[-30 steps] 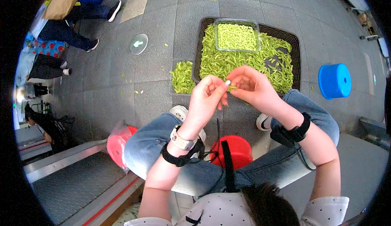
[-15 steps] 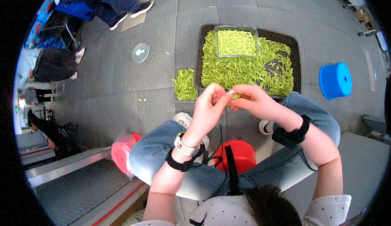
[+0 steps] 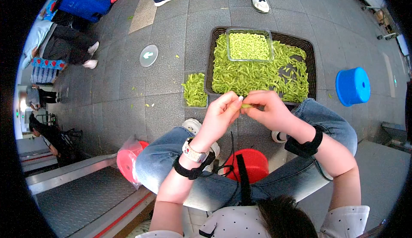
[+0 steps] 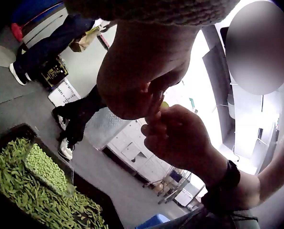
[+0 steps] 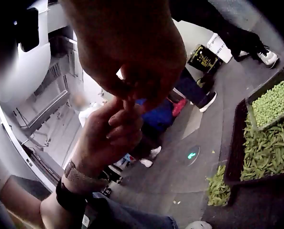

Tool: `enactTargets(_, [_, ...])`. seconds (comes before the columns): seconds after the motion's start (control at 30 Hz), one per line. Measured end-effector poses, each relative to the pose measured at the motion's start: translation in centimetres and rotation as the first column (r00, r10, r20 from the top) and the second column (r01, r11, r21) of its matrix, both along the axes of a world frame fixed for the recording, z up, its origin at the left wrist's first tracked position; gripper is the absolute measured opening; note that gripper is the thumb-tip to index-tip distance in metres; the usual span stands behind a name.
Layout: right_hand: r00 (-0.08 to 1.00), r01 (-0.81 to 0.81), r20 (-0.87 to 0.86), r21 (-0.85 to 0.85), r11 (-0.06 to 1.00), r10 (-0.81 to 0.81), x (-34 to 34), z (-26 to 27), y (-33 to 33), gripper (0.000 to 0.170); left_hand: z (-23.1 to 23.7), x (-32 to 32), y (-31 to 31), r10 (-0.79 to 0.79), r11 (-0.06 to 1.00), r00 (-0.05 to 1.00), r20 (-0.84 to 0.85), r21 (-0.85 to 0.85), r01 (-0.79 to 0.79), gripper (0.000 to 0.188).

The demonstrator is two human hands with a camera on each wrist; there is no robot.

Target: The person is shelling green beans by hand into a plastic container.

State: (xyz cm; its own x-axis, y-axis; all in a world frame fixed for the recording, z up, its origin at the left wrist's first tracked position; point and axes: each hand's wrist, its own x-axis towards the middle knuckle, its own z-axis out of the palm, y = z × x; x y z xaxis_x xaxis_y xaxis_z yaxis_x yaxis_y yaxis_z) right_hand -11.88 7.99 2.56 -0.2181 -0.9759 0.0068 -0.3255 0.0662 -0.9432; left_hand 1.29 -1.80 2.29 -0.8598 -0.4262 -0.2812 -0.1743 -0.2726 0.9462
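Edamame pod (image 3: 247, 106) pinched between two hands, shelling apparently under way

Right hand (image 3: 271, 109) holds the green pod between thumb and curled index finger, close to the near edge of the dark woven tray (image 3: 312, 73) as the head view shows it. Left hand (image 3: 220, 115) meets it fingertip to fingertip, fingers curled and thumb at the pod's other end; it seems to pinch there too, though both wrist views leave the contact in shadow.

Judging by the shelled beans (image 3: 248, 45) in the clear plastic container (image 3: 250, 60), which stands among loose pods (image 3: 240, 75) in the tray, the step is opening this pod. No bean can be made out coming free. The next move seems to call for a squeeze or split along the seam, right grip steady, so that beans do not spring away.

Beside the tray sits a small clear tub (image 3: 196, 106) of pods; whether they are full or emptied, I cannot tell.
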Motion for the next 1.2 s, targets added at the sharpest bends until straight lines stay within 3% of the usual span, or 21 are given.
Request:
enactTargets(0.2, [0.999, -0.03, 0.038, 0.028, 0.999, 0.029, 0.0, 0.7, 0.1, 0.01, 0.1, 0.1, 0.0, -0.025, 0.994, 0.998, -0.059, 0.108, 0.031, 0.023])
enactTargets(0.4, [0.926, -0.063, 0.376, 0.054, 0.997, 0.038, 0.0, -0.3, 0.1, 0.011, 0.4, -0.1, 0.4, -0.042, 0.995, 0.998, -0.051, 0.084, 0.046, 0.029])
enactTargets(1.0, [0.948, -0.006, 0.317, 0.074, 0.997, -0.018, 0.9, -0.4, 0.5, 0.013, -0.1, -0.1, 0.7, -0.055, 0.998, 0.998, 0.013, -0.008, 0.055, 0.031])
enactTargets(1.1, [1.0, -0.02, -0.015, 0.044, 0.999, 0.021, 1.1, -0.3, 0.7, 0.014, 0.0, -0.2, 0.8, -0.053, 0.998, 0.994, 0.093, -0.04, 0.057, 0.033])
enactTargets(1.2, [0.999, 0.012, 0.031, 0.059, 0.998, -0.014, 1.5, -1.0, 0.7, 0.015, 0.1, -0.4, 0.8, -0.033, 0.996, 0.989, 0.147, -0.079, 0.045, 0.034])
